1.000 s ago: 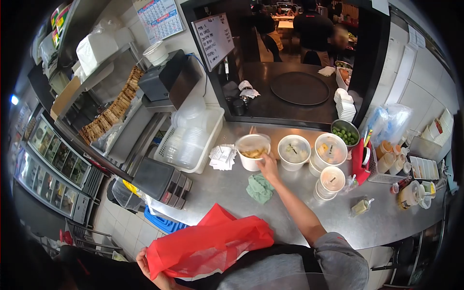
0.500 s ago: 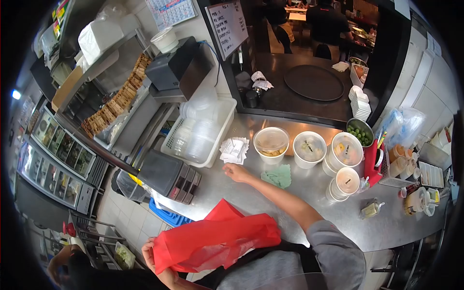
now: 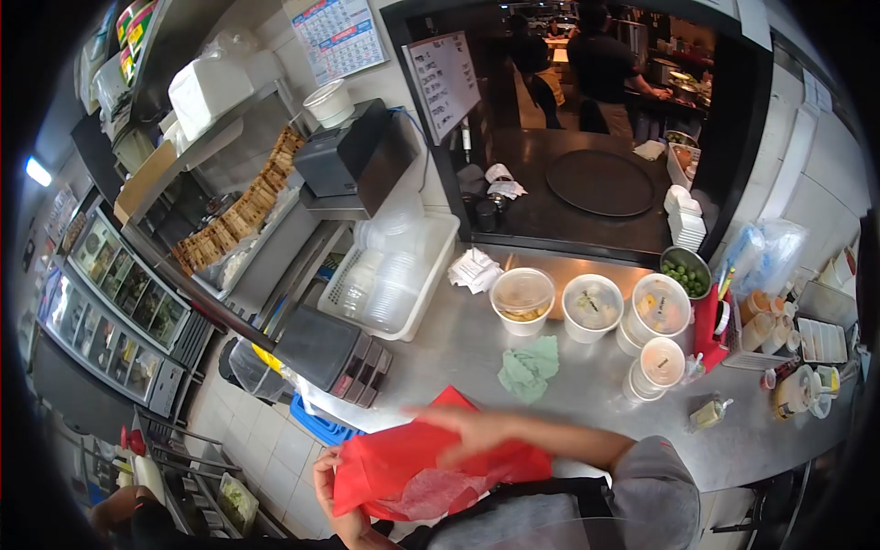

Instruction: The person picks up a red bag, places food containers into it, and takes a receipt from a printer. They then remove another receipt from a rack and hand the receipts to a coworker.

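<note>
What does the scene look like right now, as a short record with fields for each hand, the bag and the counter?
Left hand: grips the lower left edge of the red plastic bag.
Right hand: motion-blurred, over the bag's top; grip unclear.
Containers: several lidded tubs clustered together; the leftmost tub shows yellowish food.
Cloth: green cloth crumpled on the steel counter, just in front of the tubs.
Basket: white basket holding clear containers, left of the tubs.

Thin glossy red plastic bag, brushed metal counter, matt green cloth, translucent plastic tubs.
</note>
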Tool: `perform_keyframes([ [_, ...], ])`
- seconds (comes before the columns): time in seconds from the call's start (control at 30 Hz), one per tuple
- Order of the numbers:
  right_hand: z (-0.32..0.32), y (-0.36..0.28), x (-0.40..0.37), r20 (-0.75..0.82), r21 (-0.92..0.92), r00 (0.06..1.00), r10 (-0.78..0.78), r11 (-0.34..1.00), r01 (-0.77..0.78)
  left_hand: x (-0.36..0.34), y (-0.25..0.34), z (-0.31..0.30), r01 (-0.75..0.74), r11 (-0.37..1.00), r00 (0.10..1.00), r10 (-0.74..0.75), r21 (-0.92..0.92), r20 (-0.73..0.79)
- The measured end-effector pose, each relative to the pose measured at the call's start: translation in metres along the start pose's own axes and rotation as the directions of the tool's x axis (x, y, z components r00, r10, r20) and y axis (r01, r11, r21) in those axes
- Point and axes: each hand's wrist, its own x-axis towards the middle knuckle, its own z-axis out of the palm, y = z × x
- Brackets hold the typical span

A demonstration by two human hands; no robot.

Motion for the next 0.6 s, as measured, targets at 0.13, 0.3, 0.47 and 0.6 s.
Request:
perform_keyframes([
  [0.13,0.044,0.004,-0.049,-0.242,-0.47,0.965,0.101,0.858,-0.208,-0.001,-0.006,0.013,0.237,0.906,0.97,-0.201,-0.351,0.135],
  [0.3,-0.019,0.052,-0.129,-0.871,-0.339,0.489,0.044,0.667,-0.664,-0.005,0.014,0.005,-0.04,0.969,0.939,-0.047,0.246,0.339],
  [0.47,-0.07,-0.009,-0.196,-0.8,0.57,0.392,0.455,0.781,0.256,0.008,0.025,-0.014,-0.056,0.752,0.287,-0.617,0.656,0.732],
  [0.6,-0.076,-0.002,-0.24,-0.467,0.656,0.869,0.163,0.723,0.216,0.006,-0.018,-0.054,0.011,0.881,0.112,-0.47,0.472,0.875],
])
